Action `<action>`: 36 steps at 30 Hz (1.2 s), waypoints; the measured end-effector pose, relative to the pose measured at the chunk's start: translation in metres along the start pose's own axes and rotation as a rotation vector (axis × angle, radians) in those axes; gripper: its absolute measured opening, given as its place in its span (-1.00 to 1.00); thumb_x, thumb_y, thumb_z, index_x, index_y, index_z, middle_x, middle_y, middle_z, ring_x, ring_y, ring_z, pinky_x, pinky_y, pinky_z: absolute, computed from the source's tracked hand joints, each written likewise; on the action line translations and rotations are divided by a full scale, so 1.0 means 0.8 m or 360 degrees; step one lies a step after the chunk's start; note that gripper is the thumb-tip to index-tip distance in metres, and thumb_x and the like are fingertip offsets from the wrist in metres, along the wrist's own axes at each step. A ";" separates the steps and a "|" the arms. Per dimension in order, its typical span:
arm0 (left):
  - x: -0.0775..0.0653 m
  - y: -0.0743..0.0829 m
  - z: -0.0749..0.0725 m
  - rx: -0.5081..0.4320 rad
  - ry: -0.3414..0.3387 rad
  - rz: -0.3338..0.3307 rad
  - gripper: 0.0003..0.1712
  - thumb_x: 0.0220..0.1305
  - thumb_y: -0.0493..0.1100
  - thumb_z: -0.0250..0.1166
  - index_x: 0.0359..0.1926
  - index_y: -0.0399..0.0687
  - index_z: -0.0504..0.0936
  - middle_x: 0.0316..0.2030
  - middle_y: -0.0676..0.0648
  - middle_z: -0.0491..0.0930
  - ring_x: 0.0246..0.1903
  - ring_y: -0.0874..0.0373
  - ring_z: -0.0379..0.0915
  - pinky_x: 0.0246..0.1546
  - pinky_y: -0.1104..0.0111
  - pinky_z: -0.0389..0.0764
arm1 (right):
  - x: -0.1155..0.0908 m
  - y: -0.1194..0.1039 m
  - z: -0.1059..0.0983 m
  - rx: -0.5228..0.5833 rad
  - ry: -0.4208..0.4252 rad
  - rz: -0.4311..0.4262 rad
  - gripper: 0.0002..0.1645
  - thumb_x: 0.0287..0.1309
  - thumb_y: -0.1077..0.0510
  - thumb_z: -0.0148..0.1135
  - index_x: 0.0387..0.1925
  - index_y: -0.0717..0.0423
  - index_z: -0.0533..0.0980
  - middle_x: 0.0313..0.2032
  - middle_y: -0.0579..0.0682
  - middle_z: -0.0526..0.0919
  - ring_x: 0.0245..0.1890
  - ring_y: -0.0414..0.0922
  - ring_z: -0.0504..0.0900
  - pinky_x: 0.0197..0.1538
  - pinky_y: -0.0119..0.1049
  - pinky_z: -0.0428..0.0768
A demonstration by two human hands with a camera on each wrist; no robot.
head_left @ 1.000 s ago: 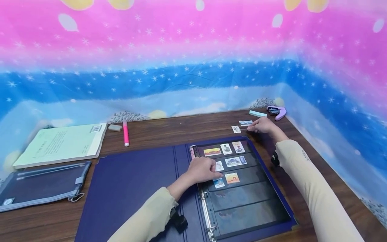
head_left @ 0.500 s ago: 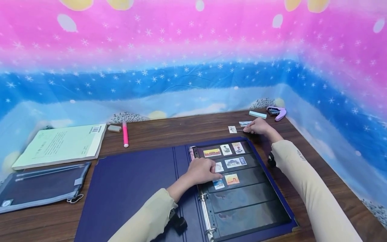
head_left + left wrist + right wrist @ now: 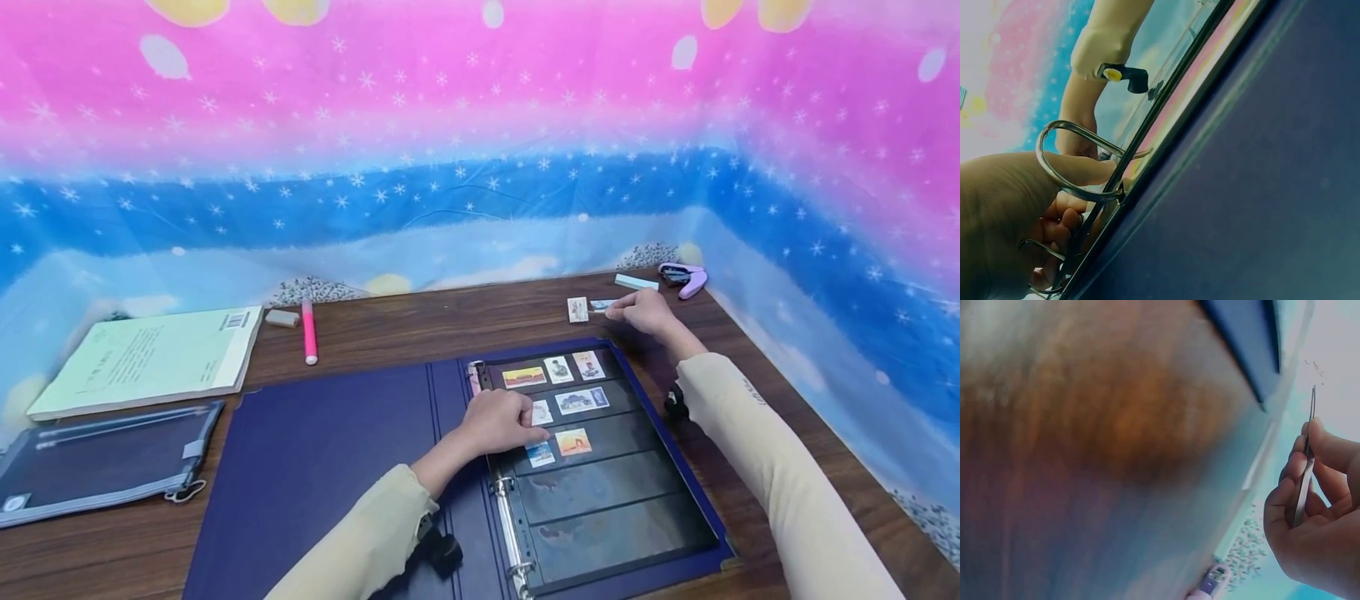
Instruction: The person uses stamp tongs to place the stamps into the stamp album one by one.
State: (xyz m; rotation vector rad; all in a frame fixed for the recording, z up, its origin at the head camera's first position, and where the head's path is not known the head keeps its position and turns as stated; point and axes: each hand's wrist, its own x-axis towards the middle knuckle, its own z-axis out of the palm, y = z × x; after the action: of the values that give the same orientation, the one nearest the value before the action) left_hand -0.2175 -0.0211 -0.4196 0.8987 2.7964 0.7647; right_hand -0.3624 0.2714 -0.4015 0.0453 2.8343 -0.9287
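My right hand [image 3: 643,312] pinches a pair of metal tweezers [image 3: 1304,481] between thumb and fingers, points outward. At the tips, a small pale postage stamp [image 3: 577,310] shows in the head view, over the far table. Another stamp, bluish [image 3: 602,306], lies partly behind the tweezers and fingers. My left hand [image 3: 498,423] rests on the black pocket page [image 3: 622,533] of an open navy stamp album [image 3: 322,467], thumb stretched out beside the metal rings [image 3: 1075,128]. Several stamps, including an orange one [image 3: 573,442], sit in the upper three rows; the left hand partly covers two.
A mint-coloured strip [image 3: 637,282] and a lilac stapler [image 3: 686,277] lie at the far right corner. A pink marker [image 3: 309,333], an eraser [image 3: 282,318], a pale green book [image 3: 150,358] and a zip pouch [image 3: 112,462] lie left. Patterned cloth [image 3: 450,192] surrounds the table.
My right hand has moved slightly left, then a little up, and the pale stamp at the tweezers has moved with it and tilted up. The left hand stays on the page.
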 end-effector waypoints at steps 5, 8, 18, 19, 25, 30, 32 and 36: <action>0.000 0.000 0.001 -0.0002 0.0008 0.0005 -0.54 0.06 0.15 0.33 -0.75 0.07 0.36 -0.79 0.20 0.23 -0.75 0.33 0.08 -0.66 0.49 0.05 | -0.023 -0.002 -0.011 0.0057 -0.0012 -0.0029 -0.50 0.22 -0.01 0.14 0.05 0.27 0.51 0.12 0.29 0.51 0.18 0.19 0.43 0.19 0.05 0.40; 0.000 -0.001 0.001 0.0010 0.0021 0.0004 -0.56 0.06 0.16 0.33 -0.73 0.08 0.38 -0.78 0.21 0.25 -0.74 0.34 0.09 -0.66 0.49 0.07 | -0.042 0.000 -0.012 0.0048 -0.0018 -0.0089 -0.53 0.21 0.00 0.16 0.01 0.27 0.54 0.06 0.27 0.57 0.13 0.17 0.48 0.15 0.02 0.43; -0.001 -0.003 0.000 -0.0011 0.0030 0.0036 -0.58 0.07 0.13 0.32 -0.71 0.05 0.42 -0.77 0.20 0.27 -0.74 0.34 0.11 -0.67 0.49 0.07 | -0.114 0.024 0.011 0.0040 -0.0127 -0.0171 -0.68 0.14 0.04 0.24 -0.20 0.21 0.66 -0.19 0.14 0.72 -0.20 -0.15 0.61 -0.13 -0.34 0.49; -0.001 -0.004 0.000 -0.0018 0.0031 0.0042 -0.58 0.07 0.13 0.32 -0.71 0.04 0.43 -0.77 0.20 0.27 -0.74 0.34 0.10 -0.67 0.49 0.07 | -0.120 0.026 0.013 0.0045 -0.0137 -0.0173 -0.68 0.12 0.05 0.26 -0.22 0.21 0.66 -0.22 0.13 0.73 -0.23 -0.19 0.59 -0.15 -0.37 0.48; -0.002 -0.005 -0.002 -0.0050 0.0033 0.0062 -0.60 0.08 0.11 0.32 -0.69 0.02 0.45 -0.78 0.19 0.26 -0.75 0.33 0.09 -0.68 0.49 0.05 | -0.139 0.032 0.023 0.0061 -0.0167 -0.0182 -0.72 0.05 0.06 0.32 -0.31 0.20 0.68 -0.34 0.05 0.73 -0.40 -0.24 0.49 -0.26 -0.41 0.41; -0.003 -0.003 -0.005 -0.0077 0.0009 0.0073 -0.60 0.10 0.10 0.31 -0.69 0.02 0.44 -0.78 0.19 0.25 -0.75 0.32 0.09 -0.67 0.48 0.03 | -0.146 0.031 0.022 -0.0018 -0.0182 -0.0212 -0.75 0.07 0.07 0.30 -0.30 0.17 0.68 -0.31 0.07 0.74 -0.36 -0.20 0.52 -0.24 -0.34 0.45; -0.002 -0.002 -0.005 -0.0074 0.0003 0.0088 -0.60 0.10 0.10 0.31 -0.69 0.03 0.44 -0.78 0.19 0.24 -0.75 0.32 0.09 -0.67 0.48 0.03 | -0.148 0.030 0.020 -0.0052 -0.0195 -0.0221 -0.76 0.08 0.09 0.29 -0.29 0.17 0.68 -0.29 0.09 0.74 -0.33 -0.20 0.55 -0.20 -0.30 0.50; -0.001 -0.001 -0.003 -0.0070 0.0004 0.0110 -0.60 0.11 0.11 0.31 -0.69 0.04 0.43 -0.79 0.20 0.22 -0.75 0.32 0.08 -0.66 0.49 0.02 | -0.151 0.030 0.018 -0.0104 -0.0224 -0.0270 -0.79 0.09 0.12 0.27 -0.30 0.16 0.68 -0.29 0.08 0.74 -0.31 -0.21 0.59 -0.14 -0.23 0.54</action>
State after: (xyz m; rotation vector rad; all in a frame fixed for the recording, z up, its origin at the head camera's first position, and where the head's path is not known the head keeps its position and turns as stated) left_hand -0.2182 -0.0229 -0.4183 0.9918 2.7525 0.8337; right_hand -0.2392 0.2849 -0.4080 -0.2612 2.7673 -0.8338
